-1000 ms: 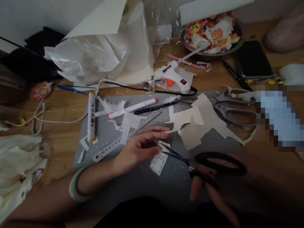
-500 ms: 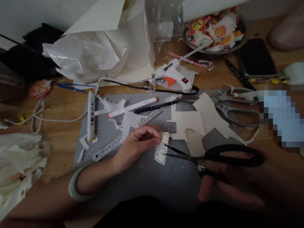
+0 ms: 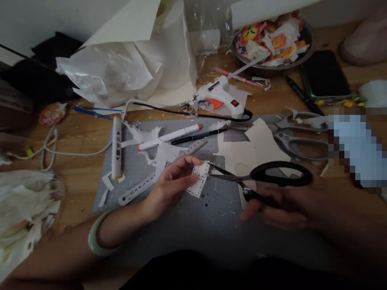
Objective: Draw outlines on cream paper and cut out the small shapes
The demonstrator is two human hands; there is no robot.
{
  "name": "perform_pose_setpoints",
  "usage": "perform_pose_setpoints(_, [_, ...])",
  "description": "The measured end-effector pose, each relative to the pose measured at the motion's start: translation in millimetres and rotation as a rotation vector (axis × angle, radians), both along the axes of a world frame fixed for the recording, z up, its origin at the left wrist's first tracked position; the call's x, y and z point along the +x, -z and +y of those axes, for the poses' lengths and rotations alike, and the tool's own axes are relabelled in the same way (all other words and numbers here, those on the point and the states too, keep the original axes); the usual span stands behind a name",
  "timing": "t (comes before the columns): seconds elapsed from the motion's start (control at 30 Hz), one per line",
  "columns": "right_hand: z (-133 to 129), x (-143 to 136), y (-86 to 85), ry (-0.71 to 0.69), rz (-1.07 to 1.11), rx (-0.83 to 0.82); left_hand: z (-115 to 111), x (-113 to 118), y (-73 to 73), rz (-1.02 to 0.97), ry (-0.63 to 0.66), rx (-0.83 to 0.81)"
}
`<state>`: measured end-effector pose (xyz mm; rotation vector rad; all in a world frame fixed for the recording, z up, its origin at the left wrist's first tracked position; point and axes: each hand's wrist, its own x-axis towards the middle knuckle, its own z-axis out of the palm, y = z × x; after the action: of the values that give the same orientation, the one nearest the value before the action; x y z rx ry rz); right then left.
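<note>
Between the thumb and fingers of my left hand is a small white piece of paper with scalloped black lines drawn on it. My right hand grips black-handled scissors, fingers in the loops. The blades are parted, and their tips lie at the right edge of the paper. Below both hands spreads a grey cutting mat with tiny dark and white snippets. White paper offcuts lie on the mat just beyond the scissors.
A white glue gun with a lit red light lies behind the mat. Near it are a metal bowl of scraps and a phone. A ruler, markers and large grey scissors rest on the mat.
The paper has turned and shifted slightly left in my left hand. My right hand and the scissors have moved up and left, and the blades have opened wider.
</note>
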<state>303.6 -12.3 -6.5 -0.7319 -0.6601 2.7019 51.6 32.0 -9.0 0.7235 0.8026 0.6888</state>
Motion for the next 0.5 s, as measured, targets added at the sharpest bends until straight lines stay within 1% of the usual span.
perform_pose_setpoints(0.03, [-0.3,-0.1,1.9,0.088,0.023,-0.019,0.2,0.0,0.2,-0.008,-0.001,-0.001])
perform_pose_setpoints(0.1, [-1.5,-0.1,4.6,0.162,0.089,-0.055,0.3,-0.3,1.6,-0.022,-0.008,-0.005])
perform_pose_setpoints(0.27, [-1.3,0.0,3.8,0.215,0.104,-0.036,0.4,-1.0,4.8,-0.016,-0.061,-0.003])
perform_pose_setpoints(0.37, [-0.5,-0.9,1.2,0.240,0.052,-0.045,1.1,-0.6,3.8,-0.031,-0.091,-0.011])
perform_pose_setpoints(0.5, [-3.6,-4.0,0.3,0.223,-0.073,-0.041,1.4,-0.7,2.7,-0.052,-0.040,-0.027])
